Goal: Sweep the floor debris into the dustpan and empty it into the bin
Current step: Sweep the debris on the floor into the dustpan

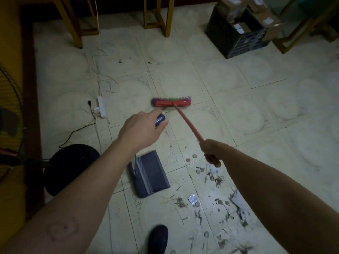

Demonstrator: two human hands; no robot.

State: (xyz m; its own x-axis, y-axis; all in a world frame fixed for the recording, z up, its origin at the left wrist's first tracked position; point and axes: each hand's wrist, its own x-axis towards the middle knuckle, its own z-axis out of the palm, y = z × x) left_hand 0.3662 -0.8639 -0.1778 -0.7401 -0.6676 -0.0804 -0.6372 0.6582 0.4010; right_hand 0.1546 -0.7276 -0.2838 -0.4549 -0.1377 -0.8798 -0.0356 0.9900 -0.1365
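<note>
My left hand (141, 131) grips the dark top end of the dustpan's upright handle (160, 119). The grey dustpan (149, 174) sits flat on the tiled floor below that hand, its mouth facing right. My right hand (211, 150) holds the red broom stick (187, 121) near its upper end. The red broom head (171, 102) with purple and green bristles rests on the tiles ahead of both hands. Debris (216, 180), made of twigs, round bits and a scrap of foil, lies scattered on the floor to the right of the dustpan, under my right forearm.
A white power strip (102, 107) with cables lies on the floor to the left. A black round object (71, 169) stands left of the dustpan. Yellow furniture legs (166, 19) are at the back, a black crate (236, 35) with boxes at back right. My dark shoe (158, 239) shows below.
</note>
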